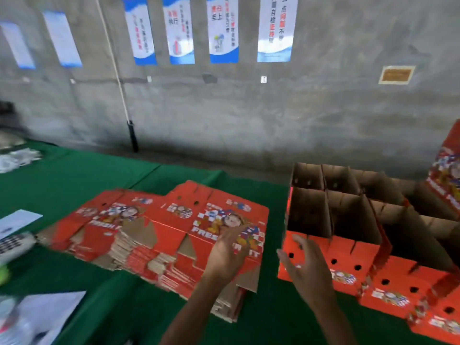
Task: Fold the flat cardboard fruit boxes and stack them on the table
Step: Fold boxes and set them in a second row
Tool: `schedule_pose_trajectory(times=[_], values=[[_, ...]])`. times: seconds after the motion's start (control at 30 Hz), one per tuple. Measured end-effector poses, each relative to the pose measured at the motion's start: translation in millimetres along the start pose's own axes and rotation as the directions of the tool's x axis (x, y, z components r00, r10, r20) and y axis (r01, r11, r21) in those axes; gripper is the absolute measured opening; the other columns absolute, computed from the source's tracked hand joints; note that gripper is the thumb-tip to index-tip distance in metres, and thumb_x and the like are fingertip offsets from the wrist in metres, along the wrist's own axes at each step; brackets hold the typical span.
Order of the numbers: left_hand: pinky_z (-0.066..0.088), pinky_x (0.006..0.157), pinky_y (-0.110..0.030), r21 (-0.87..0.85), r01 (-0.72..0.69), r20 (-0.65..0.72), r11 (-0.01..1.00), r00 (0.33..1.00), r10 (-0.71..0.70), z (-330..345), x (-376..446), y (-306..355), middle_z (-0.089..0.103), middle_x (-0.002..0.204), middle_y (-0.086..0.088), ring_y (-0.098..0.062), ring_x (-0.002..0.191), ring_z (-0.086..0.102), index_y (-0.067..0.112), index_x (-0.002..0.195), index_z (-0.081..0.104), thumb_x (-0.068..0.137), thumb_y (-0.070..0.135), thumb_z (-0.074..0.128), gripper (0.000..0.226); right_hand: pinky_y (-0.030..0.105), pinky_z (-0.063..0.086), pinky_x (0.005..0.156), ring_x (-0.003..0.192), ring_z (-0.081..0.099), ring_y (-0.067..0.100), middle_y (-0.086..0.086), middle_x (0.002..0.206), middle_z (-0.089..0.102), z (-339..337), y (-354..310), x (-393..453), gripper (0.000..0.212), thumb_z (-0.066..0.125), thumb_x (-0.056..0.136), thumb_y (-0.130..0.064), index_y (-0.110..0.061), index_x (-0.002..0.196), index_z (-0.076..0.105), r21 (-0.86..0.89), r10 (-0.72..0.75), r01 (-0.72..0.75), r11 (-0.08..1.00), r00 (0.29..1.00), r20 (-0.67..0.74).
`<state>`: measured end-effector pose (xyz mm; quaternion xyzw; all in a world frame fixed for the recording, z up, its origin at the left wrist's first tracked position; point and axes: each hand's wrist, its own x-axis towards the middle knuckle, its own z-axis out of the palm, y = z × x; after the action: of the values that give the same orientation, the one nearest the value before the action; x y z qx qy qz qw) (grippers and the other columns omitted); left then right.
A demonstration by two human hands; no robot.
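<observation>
**Hands between the flat stack and the folded boxes**

My left hand (227, 255) rests on the near right corner of the stack of flat red printed cardboard fruit boxes (159, 235), its fingers lying loosely over the top sheet; whether they pinch its edge I cannot tell. My right hand (305, 267) hangs wide open, fingers spread, just in front of the near left corner of the folded red cardboard boxes with brown dividers (348, 235), which stand in a row on the right. Everything sits on the green-covered bench (139, 305). White papers (49, 310) lie at the near left. Blue-and-white posters (224, 31) hang on the grey concrete wall (273, 115) beyond.
</observation>
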<state>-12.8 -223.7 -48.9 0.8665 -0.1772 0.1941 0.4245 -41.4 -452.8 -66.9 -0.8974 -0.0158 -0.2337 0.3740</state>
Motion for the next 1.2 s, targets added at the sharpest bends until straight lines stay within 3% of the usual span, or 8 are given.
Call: schedule_pose_trajectory(times=[0.17,0.33,0.5,0.67,0.83,0.93,1.03,1.2], values=[[0.04,0.114,-0.031,0.114,0.188,-0.014,0.976,0.982,-0.188,-77,-35,-73,0.049,0.144,0.013,-0.005,0.134,0.044,0.028,0.145,0.051,0.096,0.027,0.07,0.052,0.034,0.049,0.101,0.123,0.049,0.003,-0.008,0.141,0.056,92,-39,-16,0.059,0.063,0.091,-0.06,-0.031,0.143,0.056,0.036,-0.013,0.007,0.999,0.982,0.191],[0.052,0.106,-0.044,0.203,0.148,-0.107,0.968,0.986,-0.128,-123,-42,-128,0.059,0.13,0.017,0.007,0.121,0.054,0.018,0.134,0.062,0.091,0.021,0.077,0.046,0.028,0.043,0.104,0.133,0.044,0.006,-0.008,0.146,0.05,150,-53,-27,0.054,0.058,0.098,-0.054,-0.03,0.146,0.053,-0.085,0.012,0.012,0.996,0.963,0.269],[0.012,0.128,-0.047,0.517,0.268,0.081,0.813,0.93,-0.359,-130,-31,-176,0.019,0.169,0.0,-0.02,0.156,0.013,0.03,0.16,0.027,0.089,0.062,0.065,0.086,0.038,0.043,0.112,0.141,0.041,0.021,-0.001,0.153,0.041,172,-44,-35,0.057,0.05,0.1,-0.058,-0.03,0.149,0.043,-0.343,0.357,-0.282,0.896,0.917,0.179],[0.01,0.126,-0.05,0.623,0.277,0.111,0.731,0.894,-0.434,-126,-23,-189,0.003,0.171,0.001,-0.025,0.156,0.007,0.035,0.161,0.015,0.079,0.087,0.051,0.104,0.043,0.059,0.084,0.089,0.068,0.026,0.01,0.101,0.068,168,-38,-25,0.036,0.056,0.102,-0.04,-0.008,0.117,0.061,0.021,0.697,-0.714,0.7,0.689,0.197],[0.017,0.126,-0.046,0.615,0.289,0.058,0.733,0.912,-0.407,-128,-18,-190,0.009,0.171,0.002,-0.025,0.154,0.013,0.029,0.161,0.02,0.086,0.081,0.049,0.095,0.045,0.06,0.08,0.086,0.069,0.017,-0.004,0.098,0.067,139,-52,-9,0.017,0.063,0.1,-0.029,-0.023,0.113,0.055,0.373,0.546,-0.554,0.744,0.826,0.138],[0.026,0.125,-0.045,0.537,0.349,0.044,0.768,0.898,-0.439,-128,-10,-174,0.024,0.167,-0.008,-0.028,0.152,0.024,0.017,0.16,0.024,0.096,0.063,0.047,0.082,0.022,0.055,0.068,0.088,0.067,-0.001,-0.022,0.107,0.059,116,-72,7,0.035,0.068,0.097,-0.027,-0.04,0.12,0.046,0.51,0.407,-0.398,0.762,0.908,0.1],[0.053,0.096,-0.035,0.474,0.339,-0.06,0.812,0.933,-0.355,-135,1,-148,0.063,0.134,-0.009,-0.021,0.111,0.065,0.016,0.14,0.047,0.1,0.038,0.052,0.046,0.017,0.05,0.077,0.1,0.06,-0.012,-0.028,0.115,0.055,97,-86,20,0.048,0.067,0.098,-0.021,-0.041,0.134,0.043,0.501,0.271,-0.254,0.827,0.962,0.04],[0.049,0.042,-0.02,0.177,0.3,-0.311,0.937,0.921,-0.236,-159,0,-112,0.063,0.064,0.008,-0.003,0.044,0.059,0.01,0.107,0.07,0.104,0.017,0.057,0.015,0.038,0.056,0.095,0.119,0.061,0.009,-0.007,0.132,0.062,57,-101,28,0.048,0.066,0.099,-0.021,-0.023,0.145,0.053,0.557,0.271,-0.134,0.82,0.947,-0.172]])
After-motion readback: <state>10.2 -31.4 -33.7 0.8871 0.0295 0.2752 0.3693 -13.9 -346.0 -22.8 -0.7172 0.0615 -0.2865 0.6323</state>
